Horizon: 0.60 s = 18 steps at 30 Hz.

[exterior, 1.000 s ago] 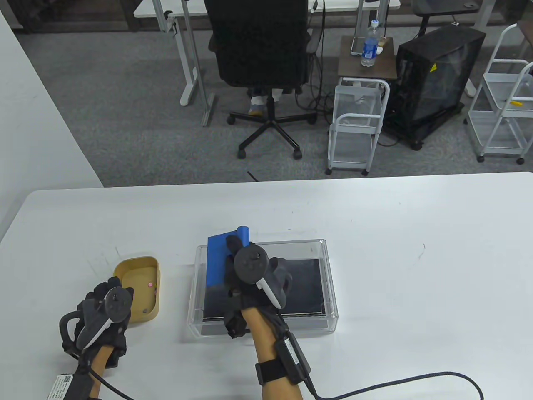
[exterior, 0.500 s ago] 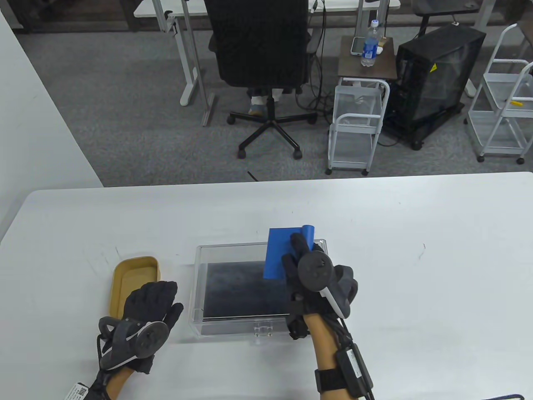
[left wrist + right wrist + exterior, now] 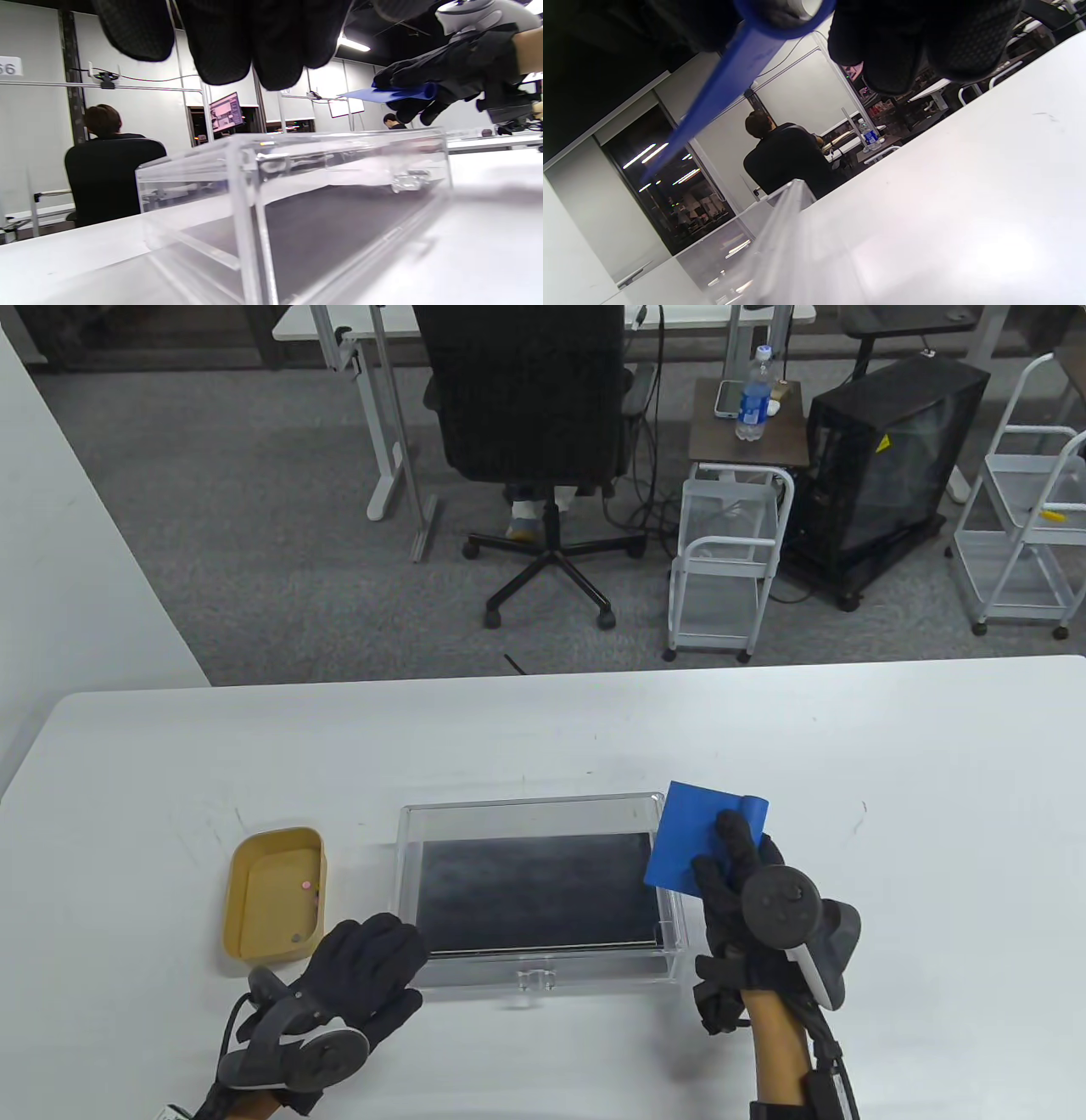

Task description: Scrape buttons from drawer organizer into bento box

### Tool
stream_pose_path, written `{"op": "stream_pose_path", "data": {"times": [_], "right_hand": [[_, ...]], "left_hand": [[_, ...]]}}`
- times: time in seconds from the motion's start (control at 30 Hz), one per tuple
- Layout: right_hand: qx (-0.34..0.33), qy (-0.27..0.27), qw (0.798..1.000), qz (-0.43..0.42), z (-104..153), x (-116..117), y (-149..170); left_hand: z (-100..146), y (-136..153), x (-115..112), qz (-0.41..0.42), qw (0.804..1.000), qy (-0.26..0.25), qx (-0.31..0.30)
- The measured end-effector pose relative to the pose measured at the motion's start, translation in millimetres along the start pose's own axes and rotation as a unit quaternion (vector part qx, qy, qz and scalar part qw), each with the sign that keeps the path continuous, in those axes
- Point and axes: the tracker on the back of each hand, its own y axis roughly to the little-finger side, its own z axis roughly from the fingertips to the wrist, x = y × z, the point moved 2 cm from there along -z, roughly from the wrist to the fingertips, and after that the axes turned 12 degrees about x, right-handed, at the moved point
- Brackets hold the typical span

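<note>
Few buttons (image 3: 307, 889) visible, small specks lying inside the tan bento box (image 3: 240, 878), left of the clear drawer organizer (image 3: 530, 806) on the white table (image 3: 848, 729). No buttons discernible on the organizer's dark floor from above, so the scraping judged mostly or fully done; possible leftovers too small to rule out.

Right hand (image 3: 747, 891) gripping a blue scraper (image 3: 691, 836) by its rolled handle, blade held over the organizer's right wall and apparently raised. Left hand (image 3: 361, 976) spread wide, palm down, fingers flat, holding nothing, at the organizer's near-left corner; contact with the wall not certain. Remaining work, as a guess: a check for stray buttons, then setting the scraper down.

Only from the table view: bento box and its contents, both hands' placement. Only from the left wrist view: scraper clearly above the rim, not inside; dark liner low in the tray, seemingly bare. Only from the right wrist view: blade edge-on and thin, handle tube between the fingers (image 3: 925, 42), table beneath.
</note>
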Motion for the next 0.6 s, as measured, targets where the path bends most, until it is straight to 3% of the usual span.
{"op": "stream_pose_path", "data": {"times": [0.2,0.43,0.6], "right_hand": [[0.021,-0.002,0.999,0.038,-6.7,3.6,23.8],[0.084,-0.069,0.992,0.068,-18.3,25.0,56.7],[0.106,-0.073,0.99,0.064,-22.9,26.4,67.3]], "left_hand": [[2.4,-8.9,1.0,-0.009,1.0,-0.017,-0.024],[3.2,-11.1,2.0,-0.009,0.999,-0.022,-0.026],[4.5,-12.9,4.1,-0.011,0.999,-0.035,-0.034]]}}
